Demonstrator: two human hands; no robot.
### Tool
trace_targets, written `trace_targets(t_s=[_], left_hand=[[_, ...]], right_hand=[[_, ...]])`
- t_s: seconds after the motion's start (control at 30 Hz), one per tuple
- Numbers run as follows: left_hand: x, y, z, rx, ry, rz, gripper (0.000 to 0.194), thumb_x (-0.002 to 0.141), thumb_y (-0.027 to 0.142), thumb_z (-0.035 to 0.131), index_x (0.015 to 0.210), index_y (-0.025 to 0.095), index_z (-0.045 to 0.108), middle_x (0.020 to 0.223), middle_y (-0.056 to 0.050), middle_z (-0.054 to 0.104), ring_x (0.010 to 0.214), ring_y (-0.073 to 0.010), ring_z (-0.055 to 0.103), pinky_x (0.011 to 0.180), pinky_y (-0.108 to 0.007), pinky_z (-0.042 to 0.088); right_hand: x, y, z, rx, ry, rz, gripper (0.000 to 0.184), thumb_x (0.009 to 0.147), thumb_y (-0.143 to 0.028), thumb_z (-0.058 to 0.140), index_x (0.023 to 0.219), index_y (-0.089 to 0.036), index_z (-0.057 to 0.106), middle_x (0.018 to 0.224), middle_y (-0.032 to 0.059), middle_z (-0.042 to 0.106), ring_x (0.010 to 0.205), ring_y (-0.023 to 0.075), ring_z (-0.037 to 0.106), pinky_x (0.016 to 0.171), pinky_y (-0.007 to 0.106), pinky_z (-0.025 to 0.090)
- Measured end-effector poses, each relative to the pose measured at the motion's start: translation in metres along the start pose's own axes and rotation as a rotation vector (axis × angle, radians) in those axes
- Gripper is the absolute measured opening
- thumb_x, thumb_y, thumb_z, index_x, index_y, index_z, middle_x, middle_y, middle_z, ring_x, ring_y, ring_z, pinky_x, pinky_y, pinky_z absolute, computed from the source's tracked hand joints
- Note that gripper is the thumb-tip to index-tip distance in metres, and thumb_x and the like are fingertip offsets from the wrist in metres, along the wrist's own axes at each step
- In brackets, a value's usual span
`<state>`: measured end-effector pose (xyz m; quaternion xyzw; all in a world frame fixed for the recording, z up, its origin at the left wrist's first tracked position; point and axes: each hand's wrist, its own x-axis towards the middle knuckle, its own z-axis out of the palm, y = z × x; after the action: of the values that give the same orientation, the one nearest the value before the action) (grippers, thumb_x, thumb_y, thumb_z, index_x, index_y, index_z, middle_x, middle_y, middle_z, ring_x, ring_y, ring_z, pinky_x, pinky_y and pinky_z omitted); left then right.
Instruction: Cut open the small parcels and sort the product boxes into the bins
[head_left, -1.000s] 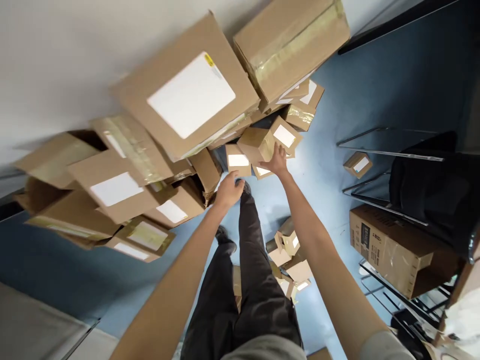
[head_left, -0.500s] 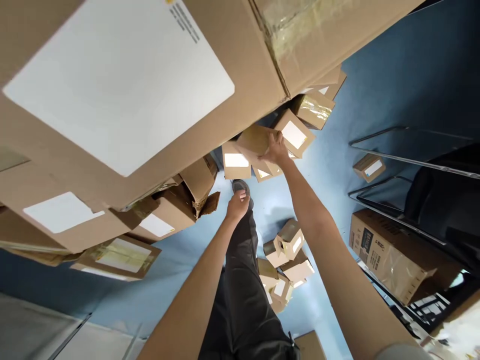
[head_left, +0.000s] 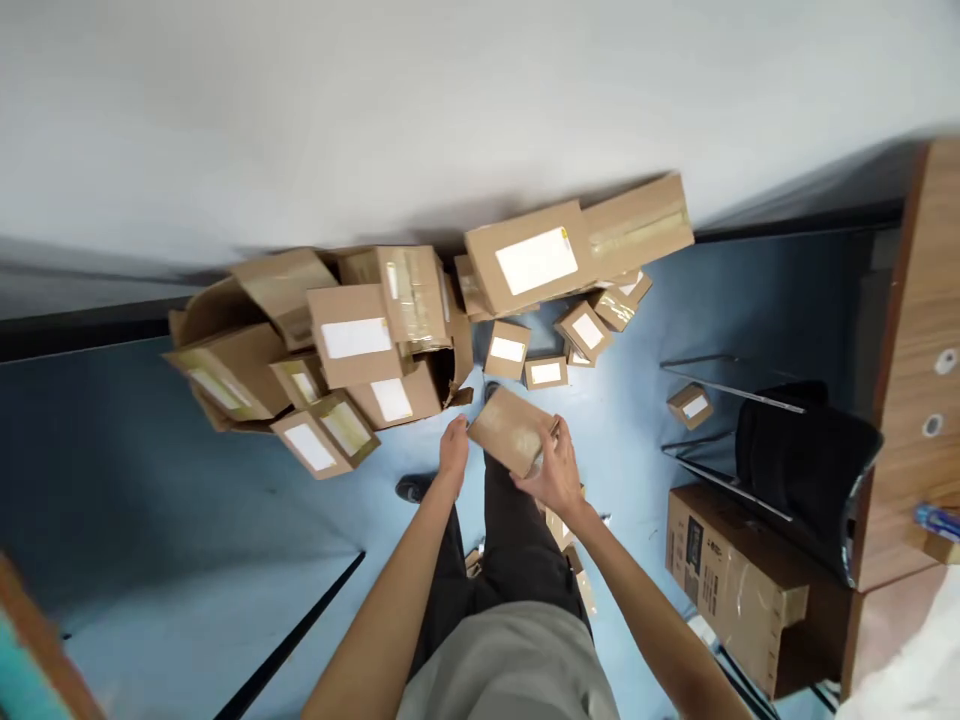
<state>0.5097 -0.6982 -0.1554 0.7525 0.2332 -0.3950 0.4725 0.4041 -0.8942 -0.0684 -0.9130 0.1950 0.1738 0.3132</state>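
Note:
A small brown cardboard box [head_left: 512, 430] is held in front of me, tilted, over my right leg. My right hand [head_left: 553, 472] grips its right end, thumb below and fingers over the far edge. My left hand [head_left: 453, 455] is beside the box's left corner with its fingers closed together. Whether it touches the box or holds anything small is hidden. Just beyond, small labelled boxes lie on the blue floor, among them an upright one [head_left: 508, 349], a low one [head_left: 546, 373] and a tilted one [head_left: 584, 331].
A large open carton [head_left: 459, 345] and several stacked boxes stand left along the white wall [head_left: 450, 110]. A long labelled box [head_left: 537, 258] rests at the wall's foot. Right are a black chair [head_left: 795, 450], a big printed carton [head_left: 739, 575] and a wooden desk [head_left: 911, 400]. More boxes lie near my legs.
My right hand has lifted the box off the floor pile and brought it towards me. My left hand has come up beside it. My view has risen and drawn back from the stacked boxes.

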Motion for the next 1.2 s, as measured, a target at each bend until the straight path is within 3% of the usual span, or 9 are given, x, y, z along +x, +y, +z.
trace_targets(t_s=[0.13,0.27,0.53,0.63,0.7,0.8,0.87,1.07,1.2], left_hand=[[-0.07,-0.004,-0.077,-0.069,0.076,-0.069,0.067,0.107,0.069,0.041,0.116,0.016,0.081,0.129,-0.021,0.084,0.127,-0.0384,0.077,0.115,-0.051,0.057],[-0.158,-0.036,-0.169,-0.107,0.111,0.019,0.073,0.093,0.087,0.054,0.093,0.02,0.081,0.115,-0.019,0.086,0.124,-0.044,0.075,0.111,-0.051,0.056],[-0.315,-0.146,-0.339,-0.843,0.372,0.063,0.056,0.083,0.069,0.067,0.104,0.02,0.083,0.111,-0.013,0.086,0.109,-0.0355,0.076,0.091,-0.04,0.057],[-0.358,-0.18,-0.387,-1.113,0.468,0.207,0.059,0.081,0.065,0.068,0.112,0.017,0.081,0.116,-0.013,0.084,0.112,-0.0334,0.073,0.091,-0.038,0.056],[-0.379,-0.194,-0.41,-1.262,0.54,0.355,0.06,0.082,0.063,0.071,0.12,0.017,0.079,0.125,-0.013,0.082,0.119,-0.0322,0.072,0.094,-0.036,0.055],[-0.397,-0.203,-0.439,-1.381,0.675,0.574,0.057,0.086,0.056,0.075,0.131,0.02,0.078,0.142,-0.011,0.078,0.136,-0.033,0.067,0.107,-0.037,0.054],[-0.4,-0.206,-0.459,-1.392,0.754,0.658,0.06,0.087,0.051,0.078,0.14,0.023,0.075,0.153,-0.01,0.074,0.146,-0.0351,0.063,0.118,-0.042,0.051],[-0.374,-0.213,-0.531,-1.246,0.912,0.788,0.084,0.094,0.055,0.085,0.168,0.03,0.056,0.179,-0.012,0.05,0.165,-0.0389,0.049,0.136,-0.052,0.04],[-0.339,-0.222,-0.574,-1.214,0.906,0.759,0.081,0.097,0.056,0.08,0.169,0.028,0.054,0.179,-0.013,0.05,0.168,-0.0385,0.045,0.14,-0.056,0.035]], right_hand=[[-0.068,-0.077,-0.009,-0.142,-0.095,-0.296,0.125,0.071,-0.033,0.099,0.178,-0.019,0.036,0.186,0.03,0.023,0.173,0.0529,0.03,0.13,0.071,0.046],[-0.121,-0.16,-0.004,-0.325,-0.161,-0.636,0.125,0.074,-0.027,0.097,0.182,-0.021,0.034,0.189,0.0293,0.019,0.173,0.0538,0.031,0.128,0.07,0.047],[-0.201,-0.338,0.035,-0.504,-0.308,-1.382,0.134,0.092,-0.029,0.089,0.188,-0.023,-0.005,0.195,0.0199,-0.003,0.179,0.048,0.013,0.138,0.069,0.036],[-0.221,-0.402,0.058,-0.473,-0.251,-1.509,0.131,0.096,-0.021,0.083,0.187,-0.033,-0.01,0.195,0.0111,-0.013,0.181,0.0458,0.005,0.14,0.073,0.032],[-0.227,-0.441,0.078,-0.38,-0.205,-1.516,0.133,0.097,-0.035,0.087,0.186,-0.035,-0.013,0.194,0.0106,-0.02,0.18,0.0484,-0.001,0.137,0.079,0.031],[-0.225,-0.497,0.112,-0.15,-0.275,-1.492,0.148,0.095,-0.066,0.086,0.181,-0.029,-0.029,0.193,0.019,-0.021,0.18,0.0485,-0.001,0.136,0.079,0.032],[-0.215,-0.534,0.139,0.067,-0.354,-1.437,0.14,0.101,-0.078,0.071,0.179,-0.026,-0.033,0.194,0.0223,-0.011,0.181,0.0438,0.008,0.137,0.073,0.033],[-0.177,-0.648,0.207,0.336,-0.507,-1.061,0.086,0.113,-0.069,0.048,0.183,-0.02,0.035,0.176,0.0207,0.055,0.158,0.0393,0.059,0.131,0.066,0.048],[-0.156,-0.723,0.228,0.194,-0.493,-1.242,0.082,0.109,-0.06,0.057,0.18,-0.02,0.042,0.179,0.0169,0.052,0.165,0.0377,0.052,0.137,0.063,0.042]])
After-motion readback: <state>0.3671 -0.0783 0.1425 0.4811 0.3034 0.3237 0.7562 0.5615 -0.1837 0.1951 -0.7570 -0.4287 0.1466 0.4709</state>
